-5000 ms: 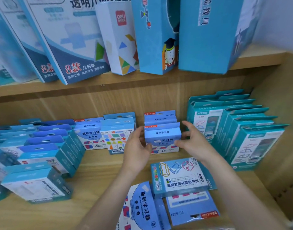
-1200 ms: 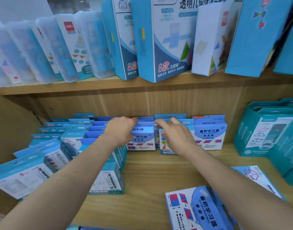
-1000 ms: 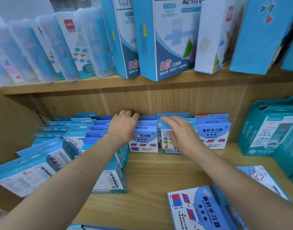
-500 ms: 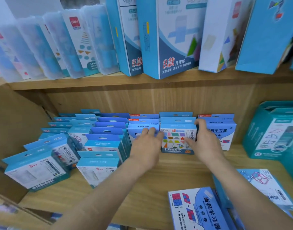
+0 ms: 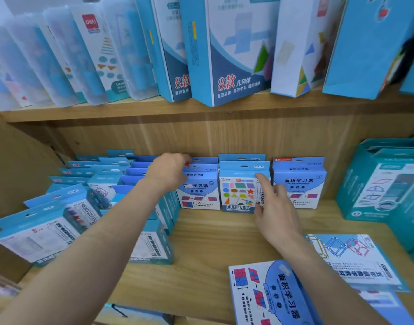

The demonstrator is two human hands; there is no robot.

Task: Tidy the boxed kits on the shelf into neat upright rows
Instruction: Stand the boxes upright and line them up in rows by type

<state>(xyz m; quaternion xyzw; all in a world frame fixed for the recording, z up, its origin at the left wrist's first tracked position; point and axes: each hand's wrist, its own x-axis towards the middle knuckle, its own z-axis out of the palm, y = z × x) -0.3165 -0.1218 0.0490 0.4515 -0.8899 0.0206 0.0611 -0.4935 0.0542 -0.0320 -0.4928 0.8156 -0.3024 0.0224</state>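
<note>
Small blue boxed kits stand in rows on the lower wooden shelf (image 5: 213,242). At the back stand a blue-white area kit box (image 5: 199,195), a coloured-shapes kit box (image 5: 236,195) and another area kit box (image 5: 299,184), all upright and side by side. My left hand (image 5: 170,172) reaches over the top left corner of the first area kit box, fingers curled onto its hang tab. My right hand (image 5: 276,207) points forward, its straight index finger touching the right edge of the shapes box.
To the left, rows of blue kits (image 5: 67,219) lean forward. Two kits lie flat at the front right (image 5: 264,292) (image 5: 356,259). Teal boxes (image 5: 384,184) stand at the right. Tall boxes (image 5: 229,50) line the upper shelf.
My left hand has moved up and left from the shapes box to the top of the neighbouring area kit box. My right hand has let go of the shapes box and now touches its edge with one finger.
</note>
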